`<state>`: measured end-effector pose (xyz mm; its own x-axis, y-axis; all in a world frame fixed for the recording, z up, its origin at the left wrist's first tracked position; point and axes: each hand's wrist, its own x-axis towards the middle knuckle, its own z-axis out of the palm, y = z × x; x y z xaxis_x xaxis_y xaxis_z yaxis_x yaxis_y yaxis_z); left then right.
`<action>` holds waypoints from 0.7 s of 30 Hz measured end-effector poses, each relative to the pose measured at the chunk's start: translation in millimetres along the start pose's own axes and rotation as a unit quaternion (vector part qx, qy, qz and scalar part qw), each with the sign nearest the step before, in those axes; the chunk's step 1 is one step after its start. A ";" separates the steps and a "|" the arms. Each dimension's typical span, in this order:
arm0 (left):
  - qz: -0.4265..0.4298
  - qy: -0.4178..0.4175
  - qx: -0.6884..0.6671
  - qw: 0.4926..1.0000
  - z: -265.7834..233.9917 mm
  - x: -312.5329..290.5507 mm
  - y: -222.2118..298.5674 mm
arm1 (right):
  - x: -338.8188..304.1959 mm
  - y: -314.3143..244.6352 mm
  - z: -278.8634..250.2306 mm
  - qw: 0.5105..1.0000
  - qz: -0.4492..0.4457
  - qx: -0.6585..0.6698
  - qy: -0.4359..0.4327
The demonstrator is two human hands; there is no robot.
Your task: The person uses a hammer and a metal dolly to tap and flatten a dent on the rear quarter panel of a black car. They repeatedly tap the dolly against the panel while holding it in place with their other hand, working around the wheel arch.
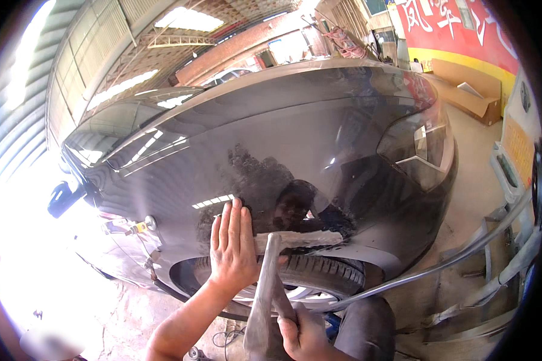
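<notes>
My left hand [232, 246] lies flat, fingers together, on the dark rear side panel of a car [295, 144], just above the wheel arch. My right hand [301, 334] grips the handle of a worn grey metal tool [263, 295], hammer-like, whose upper end rests against a bare, sanded strip [307, 239] along the arch edge. The tyre [325, 274] sits below the strip. A dull scuffed patch [265, 186] spreads on the paint above my hands.
A grey hose [439, 265] curves from the wheel toward the right. The tail light [418, 147] is at the car's right end. Cardboard boxes [470, 90] and a red and yellow wall stand behind. My knee [367, 328] is low at the right.
</notes>
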<state>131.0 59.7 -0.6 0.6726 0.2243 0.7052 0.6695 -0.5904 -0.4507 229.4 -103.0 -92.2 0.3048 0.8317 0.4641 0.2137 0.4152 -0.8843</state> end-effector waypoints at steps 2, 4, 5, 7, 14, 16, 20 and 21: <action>-0.006 -0.008 0.006 1.000 -0.4 -1.0 1.8 | 3.1 3.6 2.3 1.000 0.007 0.021 -0.004; -0.012 -0.016 0.009 1.000 -0.4 -3.3 2.0 | -3.2 5.3 4.5 1.000 0.001 0.022 -0.001; -0.005 -0.020 0.012 1.000 -0.2 -4.4 1.2 | -2.7 6.9 2.8 1.000 -0.012 0.026 -0.008; 0.001 -0.026 0.018 0.999 0.5 -4.4 -0.6 | 1.7 9.2 5.6 0.998 -0.032 0.041 0.022; 0.018 -0.023 0.031 0.999 3.2 -2.1 3.6 | 3.5 6.1 -6.2 0.997 -0.070 0.040 0.005; 0.008 -0.032 0.033 0.999 2.0 -1.7 5.9 | 7.8 5.8 -6.8 0.997 -0.003 0.078 -0.001; 0.003 -0.034 0.022 0.999 5.7 -4.1 0.4 | 8.3 2.9 -9.4 0.995 0.018 0.098 -0.012; -0.004 -0.044 0.018 0.999 4.4 -4.4 1.6 | 6.2 4.1 -9.6 0.996 -0.012 0.093 -0.012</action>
<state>130.5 61.2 -6.7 0.6905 0.2969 0.6596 0.6853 -0.5606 -0.4650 241.1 -99.7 -92.5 0.2795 0.8279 0.4863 0.0449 0.4946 -0.8679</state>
